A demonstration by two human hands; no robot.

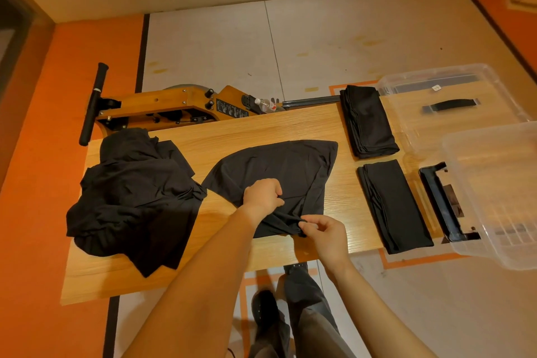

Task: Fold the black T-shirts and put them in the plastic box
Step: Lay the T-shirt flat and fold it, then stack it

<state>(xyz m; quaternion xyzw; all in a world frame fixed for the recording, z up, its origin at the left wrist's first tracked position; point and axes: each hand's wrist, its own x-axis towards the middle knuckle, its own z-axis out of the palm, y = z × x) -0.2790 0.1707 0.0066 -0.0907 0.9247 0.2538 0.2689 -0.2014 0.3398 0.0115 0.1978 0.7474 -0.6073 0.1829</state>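
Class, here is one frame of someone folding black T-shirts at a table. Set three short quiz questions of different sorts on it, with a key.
1. True or false: both hands grip the shirt in the middle of the table.
2. How many folded shirts lie between that shirt and the box?
3. Where is the unfolded pile? A) in the box B) at the table's left end C) on the floor

Key
1. True: the left hand and the right hand both hold its near edge with curled fingers.
2. Two: a far one and a near one, both outside the box.
3. B
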